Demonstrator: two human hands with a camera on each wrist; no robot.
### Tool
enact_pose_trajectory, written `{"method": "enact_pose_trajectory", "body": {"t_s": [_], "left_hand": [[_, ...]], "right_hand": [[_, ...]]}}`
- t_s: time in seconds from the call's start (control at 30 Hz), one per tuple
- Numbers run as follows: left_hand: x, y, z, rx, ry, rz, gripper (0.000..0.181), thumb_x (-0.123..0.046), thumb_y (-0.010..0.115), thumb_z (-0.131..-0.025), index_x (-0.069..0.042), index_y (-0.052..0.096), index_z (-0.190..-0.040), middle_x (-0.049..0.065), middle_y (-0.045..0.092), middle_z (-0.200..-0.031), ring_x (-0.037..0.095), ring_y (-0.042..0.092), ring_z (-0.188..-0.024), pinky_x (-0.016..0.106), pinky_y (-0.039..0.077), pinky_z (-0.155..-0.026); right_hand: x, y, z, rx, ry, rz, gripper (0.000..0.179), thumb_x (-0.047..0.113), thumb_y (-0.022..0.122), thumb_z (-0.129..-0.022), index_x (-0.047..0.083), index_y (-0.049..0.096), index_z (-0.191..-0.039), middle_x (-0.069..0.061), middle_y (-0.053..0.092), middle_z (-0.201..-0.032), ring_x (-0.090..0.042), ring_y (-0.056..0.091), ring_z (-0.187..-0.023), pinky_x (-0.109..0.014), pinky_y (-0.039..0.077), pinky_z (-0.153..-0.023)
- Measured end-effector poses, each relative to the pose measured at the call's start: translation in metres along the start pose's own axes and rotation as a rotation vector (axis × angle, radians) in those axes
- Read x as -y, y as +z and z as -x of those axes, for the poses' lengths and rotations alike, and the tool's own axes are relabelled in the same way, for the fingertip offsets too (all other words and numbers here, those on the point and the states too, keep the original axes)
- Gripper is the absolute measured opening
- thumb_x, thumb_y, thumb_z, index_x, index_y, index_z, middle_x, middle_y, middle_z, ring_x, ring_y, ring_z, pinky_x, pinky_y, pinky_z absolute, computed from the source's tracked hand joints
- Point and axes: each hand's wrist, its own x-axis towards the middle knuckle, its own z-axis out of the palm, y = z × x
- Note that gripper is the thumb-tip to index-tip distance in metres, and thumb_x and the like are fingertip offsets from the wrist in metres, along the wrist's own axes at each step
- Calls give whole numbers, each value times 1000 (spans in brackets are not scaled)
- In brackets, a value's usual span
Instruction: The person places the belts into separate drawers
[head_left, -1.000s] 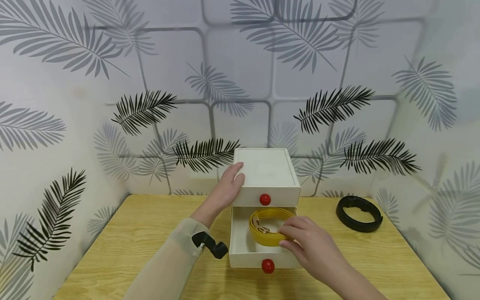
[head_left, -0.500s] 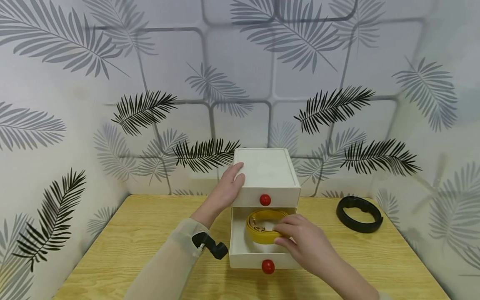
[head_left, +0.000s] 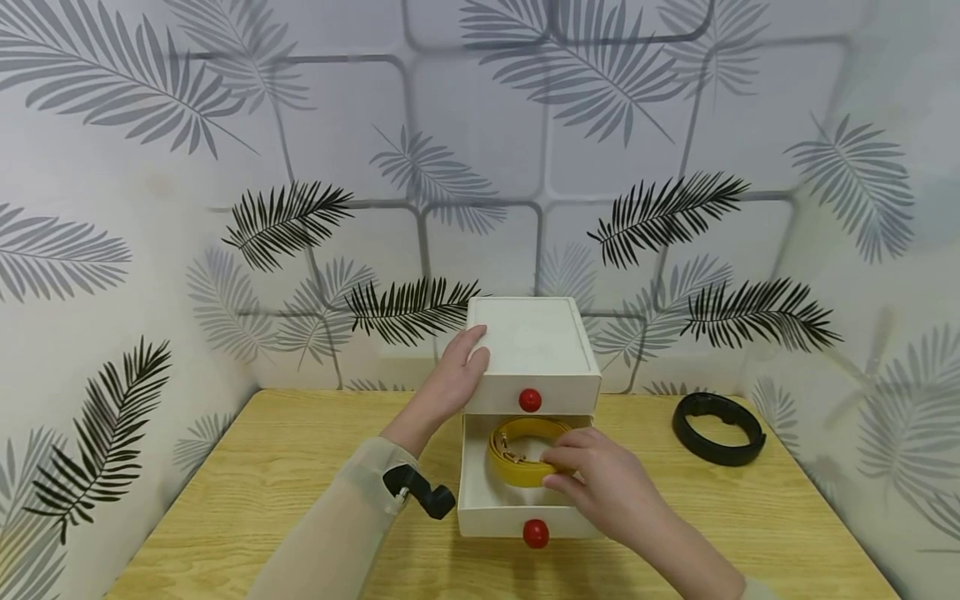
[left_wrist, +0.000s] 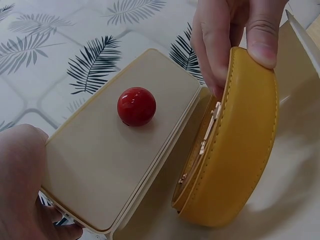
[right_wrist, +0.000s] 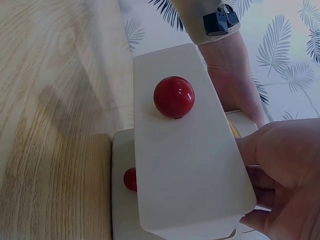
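A person's right hand (head_left: 607,479) pinched a coiled yellow belt (head_left: 523,475) between thumb and fingers, inside the open lower drawer (head_left: 495,521) of a small white cabinet (head_left: 528,333); whether the belt touched the drawer's floor could not be told. The left hand (head_left: 454,377) lay against the cabinet's top left edge, its fingers extended. A round red knob (head_left: 530,400) sat on the upper front. Well to the right, a coiled black belt (head_left: 720,454) rested on the wood-grain worktop (head_left: 300,483)
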Motion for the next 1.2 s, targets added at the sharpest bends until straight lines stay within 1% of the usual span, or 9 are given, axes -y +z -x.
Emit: {"method": "enact_pose_trajectory", "body": {"t_s": [0.13,0.4,0.57,0.8,1.03,1.2], "left_hand": [[0,0,0,1,-5,-5,64,-35,36,-114,-11,34,-174,17,20,-182,37,15,-168,58,17,-134],[1,0,-1,-1,1,-6,65,-35,36,-114,-10,35,-174,18,19,-182,37,15,-168,58,17,-134],[0,0,-1,0,14,-2,65,-33,36,-113,-8,35,-173,19,21,-181,38,17,-168,57,17,-134],[1,0,-3,2,20,-8,64,-32,35,-113,-7,35,-173,19,23,-181,37,17,-168,55,17,-135],[3,0,-3,2,18,-1,65,-33,35,-113,-8,34,-173,18,22,-181,37,17,-168,56,18,-134],[2,0,-2,6,15,4,65,-34,35,-113,-9,34,-174,18,22,-181,37,17,-168,57,18,-134]], "right_hand": [[0,0,-2,16,18,11,18,25,90,-93,19,88,-110,3,77,-114,-21,69,-111,-45,63,-92],[-4,1,-6,68,18,10,21,27,91,-92,18,88,-111,2,78,-113,-23,70,-111,-47,63,-92],[-8,2,-9,95,4,12,19,25,93,-89,18,89,-107,4,78,-109,-23,70,-109,-46,63,-90],[-11,2,-12,137,28,-12,17,22,95,-87,20,89,-103,8,78,-104,-20,69,-107,-44,63,-89],[-13,3,-14,138,-8,3,16,19,96,-86,20,89,-101,9,78,-102,-18,70,-102,-39,62,-85],[-14,4,-15,154,-22,20,16,19,97,-85,20,90,-100,11,77,-99,-15,68,-97,-36,60,-80]]}}
